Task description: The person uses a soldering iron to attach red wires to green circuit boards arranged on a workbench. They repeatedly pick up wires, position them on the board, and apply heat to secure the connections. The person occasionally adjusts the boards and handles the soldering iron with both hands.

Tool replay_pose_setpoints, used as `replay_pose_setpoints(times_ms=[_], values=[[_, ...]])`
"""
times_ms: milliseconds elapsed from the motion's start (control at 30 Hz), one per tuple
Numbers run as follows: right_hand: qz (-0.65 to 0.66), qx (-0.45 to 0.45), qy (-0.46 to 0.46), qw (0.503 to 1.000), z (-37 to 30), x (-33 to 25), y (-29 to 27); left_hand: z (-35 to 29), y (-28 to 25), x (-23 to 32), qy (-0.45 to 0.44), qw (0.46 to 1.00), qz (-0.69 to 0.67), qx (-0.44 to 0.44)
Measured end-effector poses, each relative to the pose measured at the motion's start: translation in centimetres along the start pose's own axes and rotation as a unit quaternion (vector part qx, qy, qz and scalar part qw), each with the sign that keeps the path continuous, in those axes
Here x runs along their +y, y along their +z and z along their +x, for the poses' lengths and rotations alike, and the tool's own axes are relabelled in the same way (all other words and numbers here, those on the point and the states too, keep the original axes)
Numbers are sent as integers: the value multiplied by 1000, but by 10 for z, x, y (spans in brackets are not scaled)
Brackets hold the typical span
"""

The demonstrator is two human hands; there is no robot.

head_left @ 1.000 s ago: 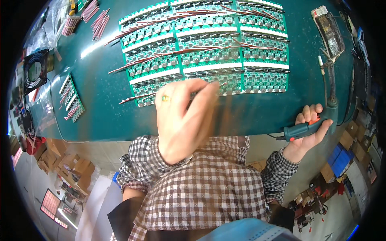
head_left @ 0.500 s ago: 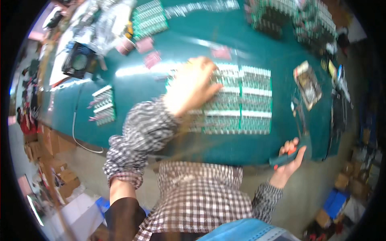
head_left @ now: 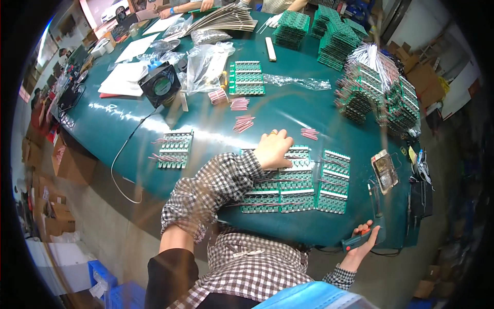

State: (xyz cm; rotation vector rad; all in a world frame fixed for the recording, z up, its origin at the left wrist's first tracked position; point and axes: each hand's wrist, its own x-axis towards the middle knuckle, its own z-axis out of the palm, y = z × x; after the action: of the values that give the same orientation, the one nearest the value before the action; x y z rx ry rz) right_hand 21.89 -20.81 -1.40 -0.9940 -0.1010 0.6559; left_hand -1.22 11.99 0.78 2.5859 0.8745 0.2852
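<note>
Moved farther, your left hand (head_left: 274, 150) curls over circuit boards (head_left: 297, 189), grip unclear; your right hand (head_left: 363, 249) grips a soldering gun (head_left: 355, 240).

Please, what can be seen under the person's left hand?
Green circuit boards show beside the left hand and seem to continue underneath. The part directly beneath the palm is covered, so its details cannot be seen.

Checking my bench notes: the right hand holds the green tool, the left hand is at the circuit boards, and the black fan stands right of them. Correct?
No: the head view shows the black fan left of those circuit boards. The right hand holds the green tool; the left hand is at the boards.
</note>
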Motion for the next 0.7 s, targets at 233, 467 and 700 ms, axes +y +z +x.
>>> replay_pose_setpoints(times_ms=[233, 467, 700], values=[[39, -34, 34, 998, 17, 4, -15, -11, 8, -20, -31, 999, 8, 38], [40, -35, 6, 999, 18, 4, -17, 0, -4, -22, -33, 956, -293, -10], [52, -39, -6, 998, 16, 7, -19, -28, -39, -11, -149, 798, -583, 32]])
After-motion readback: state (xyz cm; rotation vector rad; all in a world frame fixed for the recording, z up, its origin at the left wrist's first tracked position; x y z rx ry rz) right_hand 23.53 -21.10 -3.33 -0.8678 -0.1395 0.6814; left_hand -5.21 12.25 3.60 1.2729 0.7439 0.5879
